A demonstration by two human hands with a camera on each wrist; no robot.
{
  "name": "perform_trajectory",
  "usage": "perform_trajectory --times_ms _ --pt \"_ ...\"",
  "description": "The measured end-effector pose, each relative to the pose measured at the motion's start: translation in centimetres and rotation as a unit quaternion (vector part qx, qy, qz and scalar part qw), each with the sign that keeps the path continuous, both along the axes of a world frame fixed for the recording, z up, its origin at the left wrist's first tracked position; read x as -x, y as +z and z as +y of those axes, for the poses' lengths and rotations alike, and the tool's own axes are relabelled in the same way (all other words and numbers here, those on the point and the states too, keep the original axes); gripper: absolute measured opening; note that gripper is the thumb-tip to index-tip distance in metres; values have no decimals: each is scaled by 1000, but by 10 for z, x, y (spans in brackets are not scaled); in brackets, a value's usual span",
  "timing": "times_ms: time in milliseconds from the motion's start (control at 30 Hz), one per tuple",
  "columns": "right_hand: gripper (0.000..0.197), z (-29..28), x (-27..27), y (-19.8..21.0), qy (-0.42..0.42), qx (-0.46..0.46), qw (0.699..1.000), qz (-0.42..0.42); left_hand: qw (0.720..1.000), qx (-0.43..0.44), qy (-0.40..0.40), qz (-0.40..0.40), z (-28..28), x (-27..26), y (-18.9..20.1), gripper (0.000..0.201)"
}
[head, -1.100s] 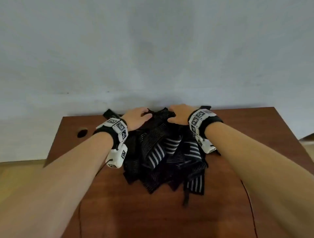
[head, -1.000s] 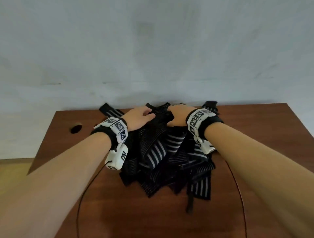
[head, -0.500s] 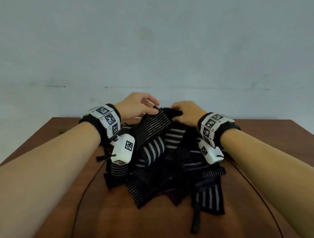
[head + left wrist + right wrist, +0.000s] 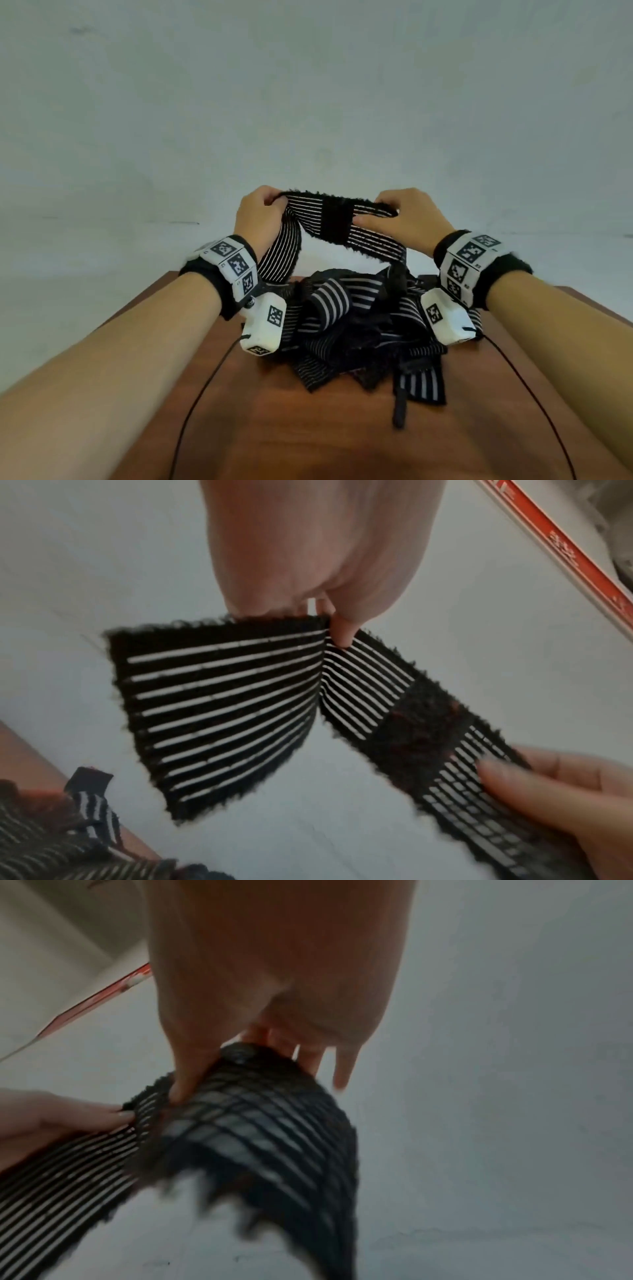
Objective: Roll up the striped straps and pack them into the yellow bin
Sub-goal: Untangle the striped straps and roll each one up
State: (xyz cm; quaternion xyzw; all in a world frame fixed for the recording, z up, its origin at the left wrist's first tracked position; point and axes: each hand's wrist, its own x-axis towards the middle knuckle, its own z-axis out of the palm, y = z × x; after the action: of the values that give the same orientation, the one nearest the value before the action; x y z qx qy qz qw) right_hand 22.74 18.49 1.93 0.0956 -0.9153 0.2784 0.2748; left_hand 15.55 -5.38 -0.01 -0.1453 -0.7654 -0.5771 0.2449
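Note:
A black strap with thin white stripes (image 4: 335,219) is stretched in the air between my two hands above the table. My left hand (image 4: 260,214) pinches its left part, and the strap's end hangs down past that wrist. My right hand (image 4: 400,219) pinches its right part, from where the strap drops into the pile of striped straps (image 4: 359,329) on the brown table (image 4: 308,438). The left wrist view shows the strap (image 4: 240,696) folded at my left fingertips (image 4: 342,634). In the right wrist view my right thumb (image 4: 186,1077) presses on the strap (image 4: 260,1131). No yellow bin is in view.
A pale wall (image 4: 308,102) rises behind the table's far edge. Thin black cables (image 4: 198,397) run from the wrist cameras across the table toward me. A white board with a red stripe (image 4: 565,545) shows at the upper right of the left wrist view.
Both hands have risen from the pile, lifting one strap clear and spreading it out between them. The view has tilted, so the table looks lower and nearer.

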Motion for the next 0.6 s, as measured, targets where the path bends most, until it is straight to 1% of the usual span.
perform_trajectory --times_ms 67,100,167,233,267,300,333,367,400,433,467,533,600 --pt "25 -6 0 -1 24 -48 995 -87 999 -17 26 -26 -20 1 5 23" --pt "24 -9 2 -3 32 -64 991 -112 998 -25 33 -42 -31 3 6 24" --pt "23 -17 6 -8 50 -81 987 -128 996 -24 28 -84 -51 7 4 24" --pt "23 -29 9 -12 60 -89 986 -129 990 17 21 -137 -68 3 -2 23" --pt "24 -36 12 -13 63 -88 986 -130 983 43 3 -176 -76 -1 -5 21" --pt "25 -43 14 -14 68 -81 986 -131 969 68 -42 -234 -84 -5 -9 18" --pt "25 -50 15 -14 75 -69 986 -132 941 90 -118 -304 -92 -8 -14 21" --pt "24 -59 17 -15 85 -54 986 -132 900 104 -212 -366 -98 -12 -19 31" --pt "24 -68 20 -14 98 -42 986 -130 858 110 -299 -403 -100 -14 -24 46" --pt "24 -76 22 -15 115 -33 984 -133 834 120 -350 -410 -99 -15 -30 58" --pt "24 -85 25 -16 131 -28 981 -142 834 134 -363 -394 -94 -15 -35 64" --pt "24 -101 31 -21 161 -38 971 -172 873 142 -334 -327 -80 -19 -41 65" --pt "20 -113 38 -29 189 -25 965 -182 917 135 -280 -249 -70 -21 -44 63"
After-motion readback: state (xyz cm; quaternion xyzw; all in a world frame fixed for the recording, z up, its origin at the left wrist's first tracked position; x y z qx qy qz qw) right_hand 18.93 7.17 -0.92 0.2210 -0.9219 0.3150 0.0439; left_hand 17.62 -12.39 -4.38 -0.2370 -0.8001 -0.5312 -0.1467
